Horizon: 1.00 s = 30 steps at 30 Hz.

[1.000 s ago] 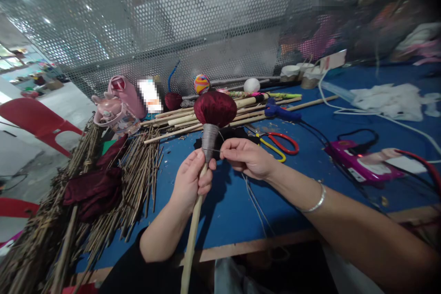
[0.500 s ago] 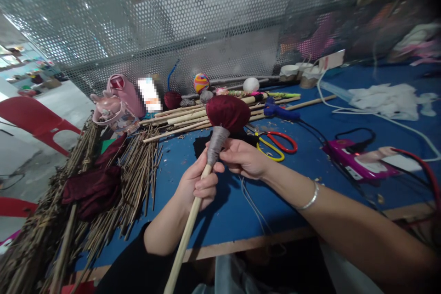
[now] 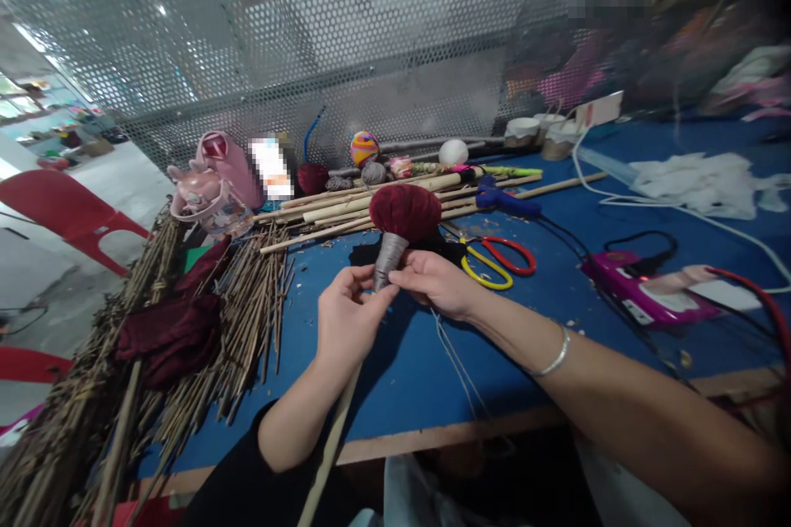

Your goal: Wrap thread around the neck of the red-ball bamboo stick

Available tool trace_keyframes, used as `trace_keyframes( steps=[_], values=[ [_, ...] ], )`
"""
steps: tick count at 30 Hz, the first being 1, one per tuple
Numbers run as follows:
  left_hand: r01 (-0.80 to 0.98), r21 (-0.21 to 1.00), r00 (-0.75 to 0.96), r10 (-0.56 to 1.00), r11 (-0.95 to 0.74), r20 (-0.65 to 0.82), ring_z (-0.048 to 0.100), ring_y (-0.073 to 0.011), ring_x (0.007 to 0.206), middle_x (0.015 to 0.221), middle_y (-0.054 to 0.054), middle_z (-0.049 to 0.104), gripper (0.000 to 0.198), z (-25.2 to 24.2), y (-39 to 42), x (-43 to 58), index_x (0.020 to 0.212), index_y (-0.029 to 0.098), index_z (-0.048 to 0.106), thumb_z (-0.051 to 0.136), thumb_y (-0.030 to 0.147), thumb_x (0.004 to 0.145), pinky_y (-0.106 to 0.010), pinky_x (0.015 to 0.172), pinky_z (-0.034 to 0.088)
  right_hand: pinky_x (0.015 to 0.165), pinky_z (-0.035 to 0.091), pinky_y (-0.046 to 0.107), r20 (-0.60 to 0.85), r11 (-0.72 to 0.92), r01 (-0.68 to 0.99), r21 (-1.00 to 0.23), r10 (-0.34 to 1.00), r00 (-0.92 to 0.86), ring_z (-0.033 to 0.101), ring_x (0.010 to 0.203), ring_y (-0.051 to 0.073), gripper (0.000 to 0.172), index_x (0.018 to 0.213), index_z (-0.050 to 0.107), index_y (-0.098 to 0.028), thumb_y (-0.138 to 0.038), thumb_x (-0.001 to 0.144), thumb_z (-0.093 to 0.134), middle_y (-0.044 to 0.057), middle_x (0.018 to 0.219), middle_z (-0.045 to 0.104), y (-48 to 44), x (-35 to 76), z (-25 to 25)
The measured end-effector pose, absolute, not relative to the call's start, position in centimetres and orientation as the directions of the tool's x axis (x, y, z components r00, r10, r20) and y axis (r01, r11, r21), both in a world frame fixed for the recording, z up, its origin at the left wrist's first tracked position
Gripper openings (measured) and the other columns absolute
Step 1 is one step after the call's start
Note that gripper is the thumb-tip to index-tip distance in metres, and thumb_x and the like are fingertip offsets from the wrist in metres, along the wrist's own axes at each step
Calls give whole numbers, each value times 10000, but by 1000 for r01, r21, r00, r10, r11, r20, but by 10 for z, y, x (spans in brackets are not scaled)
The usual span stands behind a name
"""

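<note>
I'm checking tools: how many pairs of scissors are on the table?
1: the scissors with one red and one yellow handle, on the blue table just beyond the right hand. Others may be hidden.

Blue tabletop [image 3: 411,387], scissors [image 3: 489,245], twigs [image 3: 250,329], pale sticks [image 3: 337,209]

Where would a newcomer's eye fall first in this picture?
Probably on the dark red bulb near the centre, atop a stick, with the left hand and right hand at the grey thread wrapped below it. Perhaps next come the red-and-yellow scissors just right and the magenta box farther right.
</note>
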<state>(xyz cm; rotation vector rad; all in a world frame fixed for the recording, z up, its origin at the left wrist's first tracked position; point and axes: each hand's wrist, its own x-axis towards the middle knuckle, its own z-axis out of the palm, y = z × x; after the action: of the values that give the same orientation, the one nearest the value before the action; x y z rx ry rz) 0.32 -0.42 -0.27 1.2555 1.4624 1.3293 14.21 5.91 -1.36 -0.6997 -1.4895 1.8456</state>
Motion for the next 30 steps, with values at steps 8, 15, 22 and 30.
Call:
trace_keyframes(
  steps=[8,15,22,30],
  values=[
    [-237,969,-12,997,76,-81,488,-49,393,648,-9,621,311,2,1,0,838,120,524,632,381,708,-156,356,371,321,117,173,18,-116,-197,-974,821,-570,248,327,11,249,704,517,-138,-327,676,678,-65,482,478,59,147,-6],
    [-380,919,116,991,107,-68,362,-16,305,499,33,536,279,-3,1,0,760,121,551,572,399,766,-142,316,266,297,108,153,21,-205,-309,-929,804,-595,189,309,6,263,820,459,-172,-290,693,657,-79,502,511,55,142,-3],
    [-430,846,248,942,315,-224,415,-30,356,534,3,560,316,-5,3,-1,779,110,585,566,425,761,-137,337,305,301,108,159,37,-205,-268,-941,727,-686,227,318,6,255,886,490,-139,-308,738,610,-39,547,541,58,145,-7],
    [-269,889,112,929,370,-353,275,-11,316,509,56,429,410,-7,6,4,675,154,454,527,553,731,-140,291,171,297,105,175,-71,-178,-96,-979,749,-659,175,293,22,278,886,476,-153,-358,742,597,-119,421,342,61,139,-24]
  ],
)
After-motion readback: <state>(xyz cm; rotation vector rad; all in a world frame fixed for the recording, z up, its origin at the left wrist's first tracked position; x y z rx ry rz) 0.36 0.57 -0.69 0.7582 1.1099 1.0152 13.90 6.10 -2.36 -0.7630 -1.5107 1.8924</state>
